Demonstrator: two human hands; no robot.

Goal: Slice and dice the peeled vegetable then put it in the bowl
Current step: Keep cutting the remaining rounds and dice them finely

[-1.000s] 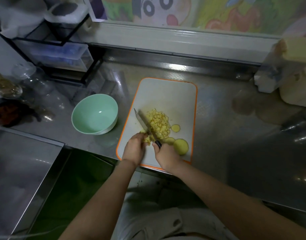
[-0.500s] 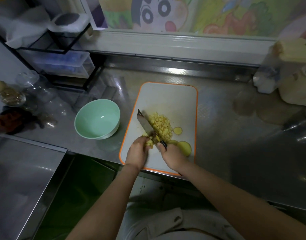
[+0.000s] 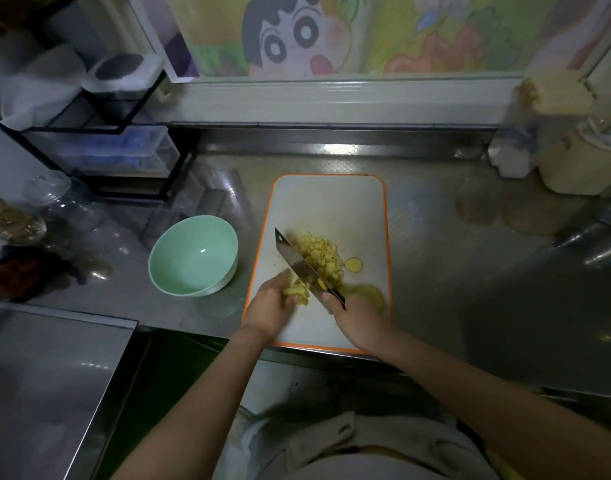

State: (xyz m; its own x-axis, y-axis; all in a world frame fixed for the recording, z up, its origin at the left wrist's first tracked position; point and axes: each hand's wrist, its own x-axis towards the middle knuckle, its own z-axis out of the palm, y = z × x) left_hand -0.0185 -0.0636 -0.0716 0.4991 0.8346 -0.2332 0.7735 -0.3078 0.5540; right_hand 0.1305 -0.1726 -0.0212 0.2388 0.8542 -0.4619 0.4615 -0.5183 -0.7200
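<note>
Working on the orange-rimmed cutting board point(image 3: 328, 206), lying lengthwise toward the near edge of the steel tabletop point(image 3: 435, 271); having the empty green bowl point(image 3: 189, 261) just beside the board's left edge, not touching it.

Dicing a pale yellow peeled vegetable, all of it lying on the board's near half and none yet in the bowl; heaping the diced pile point(image 3: 319, 254) around the board's middle; leaving a larger uncut piece point(image 3: 369, 292) by the near right corner, a few strips point(image 3: 295, 292) at the pile's near left, and one round slice point(image 3: 353, 264) just right of the pile.

Judging the flesh as firm and stiff under a blade, light in every piece, probably damp and slippery on the cut faces; reckoning the dice too small and loose for pinching singly, so likely calling for scooping between blade flat and palm, or sweeping over the board's left edge into the bowl; reckoning the larger piece best pinned from above, flat face down, fingertips tucked back.

Reaching both forearms in over the tabletop's near edge; curling the left hand point(image 3: 269, 306) over the strips, fingers bent and grasping them just left of the blade; clenching the right hand point(image 3: 357, 317) round the dark handle of the knife point(image 3: 297, 258), pointing the broad blade diagonally toward the far left, showing its flat side; not being able to tell whether the edge is touching the board.
</note>
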